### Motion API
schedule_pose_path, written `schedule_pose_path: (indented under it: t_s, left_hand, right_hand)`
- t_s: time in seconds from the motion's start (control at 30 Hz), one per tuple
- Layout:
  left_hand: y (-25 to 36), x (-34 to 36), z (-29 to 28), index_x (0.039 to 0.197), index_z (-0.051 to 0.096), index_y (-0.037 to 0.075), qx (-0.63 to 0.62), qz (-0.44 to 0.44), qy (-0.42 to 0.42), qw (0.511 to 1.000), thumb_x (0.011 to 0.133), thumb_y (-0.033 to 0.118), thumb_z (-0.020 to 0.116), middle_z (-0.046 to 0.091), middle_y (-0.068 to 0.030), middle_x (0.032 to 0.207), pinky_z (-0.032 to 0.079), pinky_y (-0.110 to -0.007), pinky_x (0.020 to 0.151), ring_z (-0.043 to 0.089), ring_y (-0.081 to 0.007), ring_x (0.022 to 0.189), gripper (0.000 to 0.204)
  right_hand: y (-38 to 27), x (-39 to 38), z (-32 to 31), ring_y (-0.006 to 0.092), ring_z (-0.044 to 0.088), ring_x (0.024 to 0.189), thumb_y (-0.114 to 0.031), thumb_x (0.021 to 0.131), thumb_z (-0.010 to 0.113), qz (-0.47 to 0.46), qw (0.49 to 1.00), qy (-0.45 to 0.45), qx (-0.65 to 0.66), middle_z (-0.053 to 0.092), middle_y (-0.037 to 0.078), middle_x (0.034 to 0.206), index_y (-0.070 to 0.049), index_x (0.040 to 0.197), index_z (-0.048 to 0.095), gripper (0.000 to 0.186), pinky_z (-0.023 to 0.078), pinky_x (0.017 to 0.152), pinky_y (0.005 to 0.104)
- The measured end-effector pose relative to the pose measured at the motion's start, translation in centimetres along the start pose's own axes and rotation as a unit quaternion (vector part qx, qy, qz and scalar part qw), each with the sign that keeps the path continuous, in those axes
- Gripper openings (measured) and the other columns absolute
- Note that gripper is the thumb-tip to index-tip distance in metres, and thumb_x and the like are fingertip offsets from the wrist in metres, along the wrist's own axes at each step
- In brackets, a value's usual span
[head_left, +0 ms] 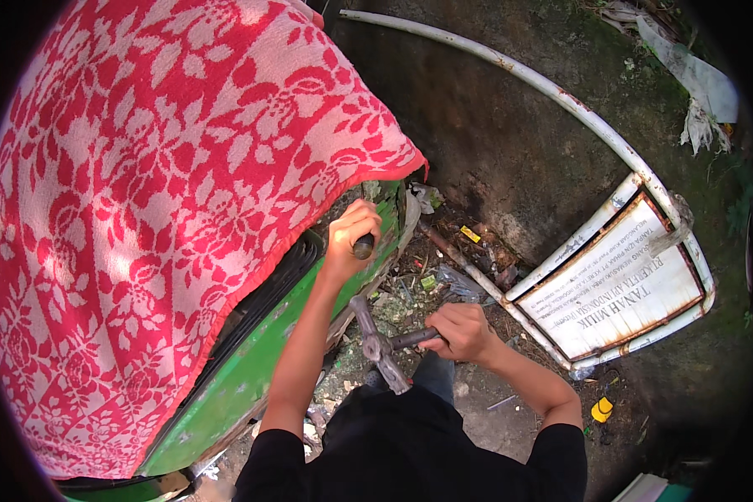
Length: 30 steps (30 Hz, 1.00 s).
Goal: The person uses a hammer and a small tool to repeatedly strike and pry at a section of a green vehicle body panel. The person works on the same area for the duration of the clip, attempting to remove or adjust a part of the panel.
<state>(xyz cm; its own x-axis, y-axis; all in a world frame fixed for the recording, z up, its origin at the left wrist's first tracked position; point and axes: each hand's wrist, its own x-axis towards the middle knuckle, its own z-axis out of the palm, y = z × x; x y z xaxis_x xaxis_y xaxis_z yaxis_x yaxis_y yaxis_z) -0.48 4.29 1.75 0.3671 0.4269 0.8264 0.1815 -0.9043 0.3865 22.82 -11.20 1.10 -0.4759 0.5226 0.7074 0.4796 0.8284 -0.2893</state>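
Note:
My right hand is closed around the short handle of a hammer. The worn metal head hangs in front of my dark shirt, apart from the green panel. My left hand grips a tool with a dark round handle; its butt faces me and the working end is hidden. That fist is at the upper end of a scuffed green vehicle body panel, close to its worn, pitted corner. A red and pink floral blanket covers most of the vehicle, its hem running just left of my left hand.
A bent white pipe frame with a rusty-edged sign board leans at the right. Rubble and litter cover the ground between it and the panel, including a yellow plastic piece. A dirty concrete surface lies beyond.

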Motion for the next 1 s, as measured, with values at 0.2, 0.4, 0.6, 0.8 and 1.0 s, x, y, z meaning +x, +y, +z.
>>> schedule_pose_path:
  t_s: [0.2, 0.4, 0.6, 0.8, 1.0]
  left_hand:
    - [0.1, 0.0, 0.0, 0.073, 0.05, 0.002, 0.0, -0.009, -0.041, 0.999, 0.053, -0.011, 0.067, 0.055, -0.0103, 0.081, 0.052, -0.045, 0.085, 0.059, -0.033, 0.082, 0.03]
    - [0.1, 0.1, -0.3, 0.073, 0.05, 0.002, -0.004, 0.003, -0.025, 1.0, 0.054, -0.012, 0.067, 0.055, -0.0108, 0.081, 0.054, -0.045, 0.088, 0.059, -0.0328, 0.083, 0.029]
    - [-0.7, -0.2, -0.8, 0.074, 0.05, 0.001, -0.037, 0.013, -0.031, 0.999, 0.055, -0.013, 0.066, 0.056, -0.011, 0.081, 0.054, -0.045, 0.089, 0.059, -0.0321, 0.083, 0.028]
    - [-0.6, 0.3, -0.4, 0.074, 0.05, 0.002, -0.039, 0.003, -0.041, 0.998, 0.054, -0.012, 0.065, 0.056, -0.0108, 0.08, 0.053, -0.045, 0.091, 0.059, -0.0325, 0.084, 0.028]
    - [-1.6, -0.1, 0.1, 0.074, 0.051, 0.003, -0.031, -0.004, -0.046, 0.998, 0.054, -0.013, 0.066, 0.058, -0.0106, 0.083, 0.052, -0.042, 0.087, 0.06, -0.0328, 0.086, 0.029]
  right_hand:
    - [2.5, 0.3, 1.4, 0.0222, 0.056, 0.051, -0.048, 0.091, 0.071, 0.084, 0.99, -0.048, -0.107, 0.05, 0.003, 0.061, -0.006, 0.079, 0.061, 0.045, 0.045, 0.046, 0.0352]
    - [-0.7, 1.8, -0.8, 0.0225, 0.057, 0.052, -0.048, 0.091, 0.072, -0.059, 0.998, 0.016, 0.015, 0.05, 0.004, 0.062, -0.007, 0.077, 0.057, 0.046, 0.046, 0.046, 0.036]
    - [-0.3, -0.6, 1.3, 0.0222, 0.058, 0.052, -0.046, 0.092, 0.071, 0.043, 0.997, -0.008, -0.065, 0.053, 0.004, 0.063, -0.007, 0.08, 0.061, 0.042, 0.046, 0.046, 0.0362]
    - [1.1, 0.2, 0.9, 0.0223, 0.057, 0.051, -0.045, 0.094, 0.069, -0.005, 0.999, -0.004, -0.047, 0.051, 0.003, 0.062, -0.008, 0.077, 0.056, 0.043, 0.045, 0.046, 0.0361]
    - [-2.8, 1.5, 0.1, 0.023, 0.058, 0.051, -0.046, 0.093, 0.07, 0.018, 1.0, 0.01, -0.012, 0.051, 0.003, 0.061, -0.008, 0.077, 0.056, 0.044, 0.045, 0.045, 0.0365]
